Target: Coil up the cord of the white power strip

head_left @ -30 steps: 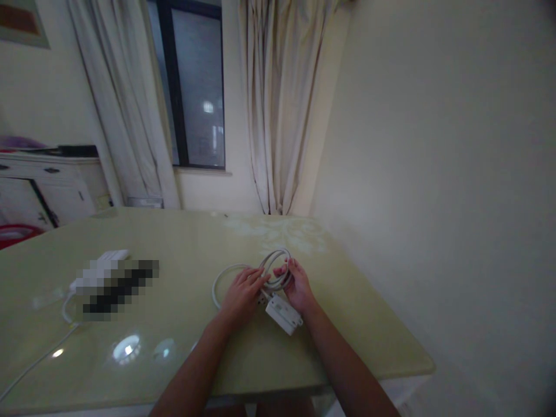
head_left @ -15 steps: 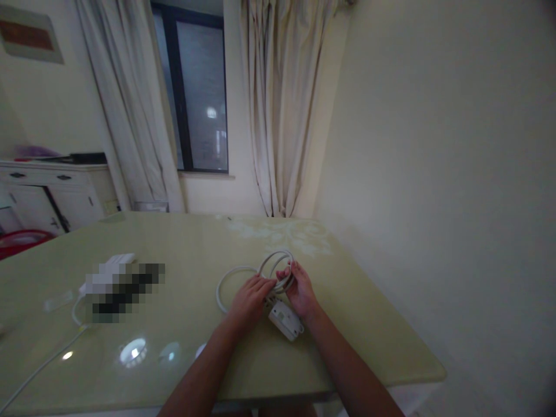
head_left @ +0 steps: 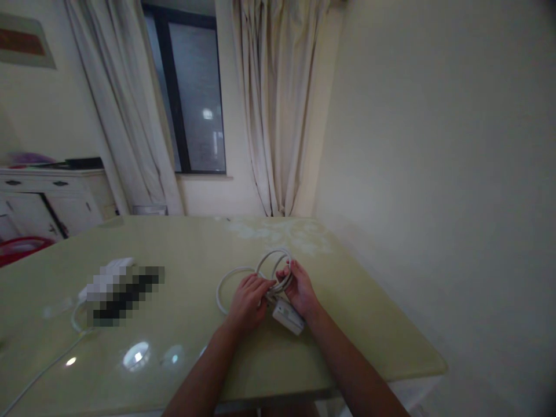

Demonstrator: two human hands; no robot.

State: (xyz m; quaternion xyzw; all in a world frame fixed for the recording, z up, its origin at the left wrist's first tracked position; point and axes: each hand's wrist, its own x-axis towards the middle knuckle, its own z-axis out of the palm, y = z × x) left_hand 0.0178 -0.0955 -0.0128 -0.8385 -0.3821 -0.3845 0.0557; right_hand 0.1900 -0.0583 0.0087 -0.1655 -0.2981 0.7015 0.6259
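Both hands are closed on a white cable (head_left: 273, 252), which is bent into several loops. My left hand (head_left: 252, 298) grips the bundle from the left, its thumb toward the crossing strands. My right hand (head_left: 299, 289) pinches the loops on the other side, fingers curled round them. One wider loop rests on the table left of my left hand. Just below the hands a white power strip (head_left: 288, 316), or a similar box-like block, hangs by the cable close to my right wrist. Its far end is partly hidden by the hands.
The pale green glossy table (head_left: 182, 249) carries another white device (head_left: 108, 278) at left, partly blurred out, with a black blurred object (head_left: 130, 294) beside it. A thin white cord (head_left: 46, 370) runs to the near left edge. A wall (head_left: 434, 174) borders the right side.
The white block has turned slightly, showing more of its side, and shifted a little up. Both hands keep their hold on the cable loops. The camera view has shifted slightly.
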